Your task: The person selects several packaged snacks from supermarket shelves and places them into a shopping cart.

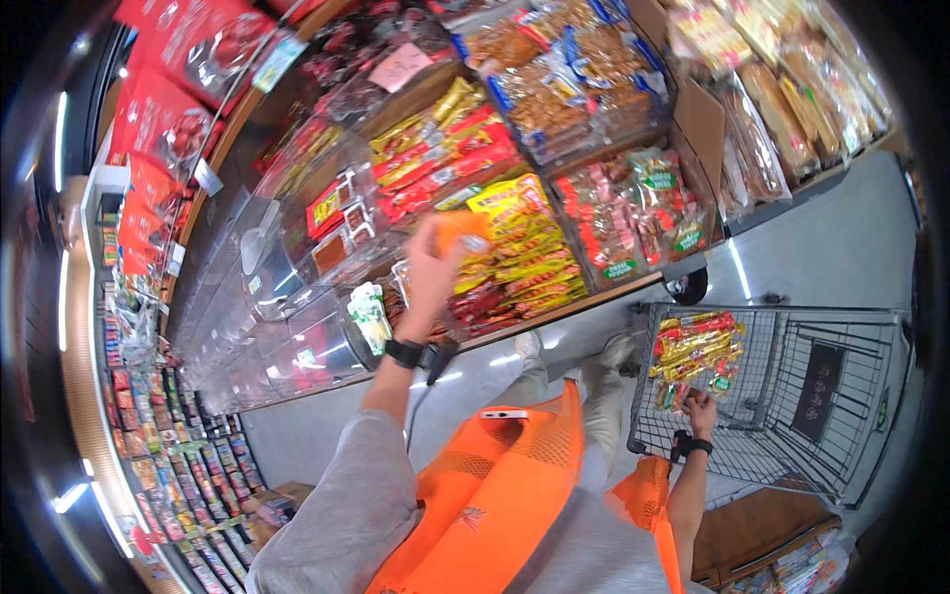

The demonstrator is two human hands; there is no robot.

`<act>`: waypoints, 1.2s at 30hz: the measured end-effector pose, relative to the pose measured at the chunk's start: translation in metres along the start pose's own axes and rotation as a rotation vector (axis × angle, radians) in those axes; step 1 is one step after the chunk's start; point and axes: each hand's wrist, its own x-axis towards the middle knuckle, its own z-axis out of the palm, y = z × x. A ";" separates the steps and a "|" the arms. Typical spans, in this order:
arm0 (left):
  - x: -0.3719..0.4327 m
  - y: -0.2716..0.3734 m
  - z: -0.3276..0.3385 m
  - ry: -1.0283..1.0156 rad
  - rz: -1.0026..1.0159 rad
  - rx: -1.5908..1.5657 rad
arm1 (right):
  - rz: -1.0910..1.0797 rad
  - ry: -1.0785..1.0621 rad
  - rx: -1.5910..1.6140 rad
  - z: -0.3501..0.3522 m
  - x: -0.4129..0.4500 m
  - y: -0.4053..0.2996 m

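Observation:
My left hand (433, 271) is raised over the snack bins, its fingers closed on an orange packet (460, 229) that looks blurred. Just beyond it lie stacked yellow snack packets (516, 211). Long red packets (445, 160) fill the bin behind. On the right, my right hand (699, 410) reaches to the shopping cart (787, 401). Its fingertips are at small packets with green labels (670, 396), beside a heap of yellow and red packets (698, 345) in the cart. Whether those fingers grip anything is unclear. Both wrists wear black bands.
Clear plastic bins (312, 349) with a scoop (260, 237) line the left. Blue-edged brown snack bags (571, 82) and green-labelled bags (638, 208) sit at the back right. A wooden stand (757, 531) is behind the cart. A packed shelf (185, 460) stands at lower left.

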 end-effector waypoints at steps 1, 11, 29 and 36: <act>0.017 -0.023 -0.052 0.146 0.075 -0.037 | -0.037 0.110 0.097 0.001 -0.008 -0.016; 0.104 -0.148 -0.298 0.482 0.189 0.838 | -0.097 0.247 0.338 0.053 -0.136 -0.110; 0.090 -0.126 -0.298 -0.079 0.426 0.442 | -0.883 0.165 -0.418 0.307 -0.292 -0.431; -0.015 -0.064 -0.242 -0.889 0.009 -0.588 | -0.783 -0.400 -0.128 0.452 -0.332 -0.498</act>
